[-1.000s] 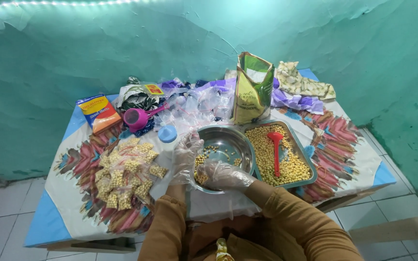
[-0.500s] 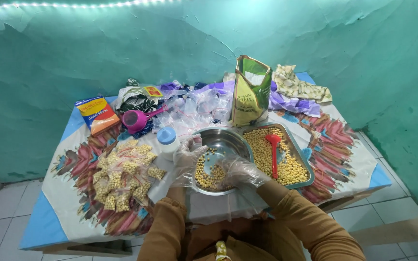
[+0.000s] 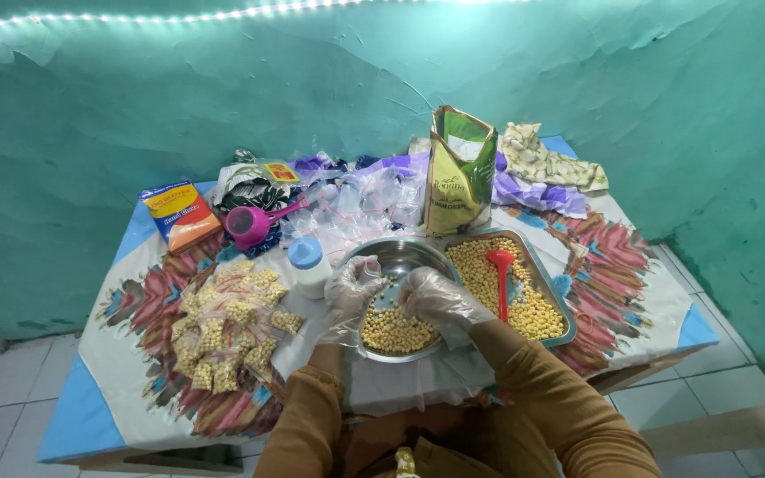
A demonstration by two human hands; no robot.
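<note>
Both my hands wear clear plastic gloves and hover over a round steel bowl (image 3: 409, 257) that holds yellow beans (image 3: 391, 329). My left hand (image 3: 353, 283) is at the bowl's left rim, fingers curled. My right hand (image 3: 436, 296) is over the bowl's middle, fingers bent down toward the beans. What either hand pinches is hidden by the gloves. To the left lies a heap of small filled clear bags (image 3: 223, 323).
A rectangular tray of yellow beans (image 3: 533, 310) with a red scoop (image 3: 501, 276) sits right of the bowl. Behind are a green pouch (image 3: 459, 173), loose clear bags (image 3: 356, 208), a pink scoop (image 3: 250, 226), a white bottle with a blue cap (image 3: 308, 265) and an orange-blue packet (image 3: 179, 215).
My hands have lifted from the bowl's near-left side to over its middle, the right hand moving rightward. The camera view shifted slightly.
</note>
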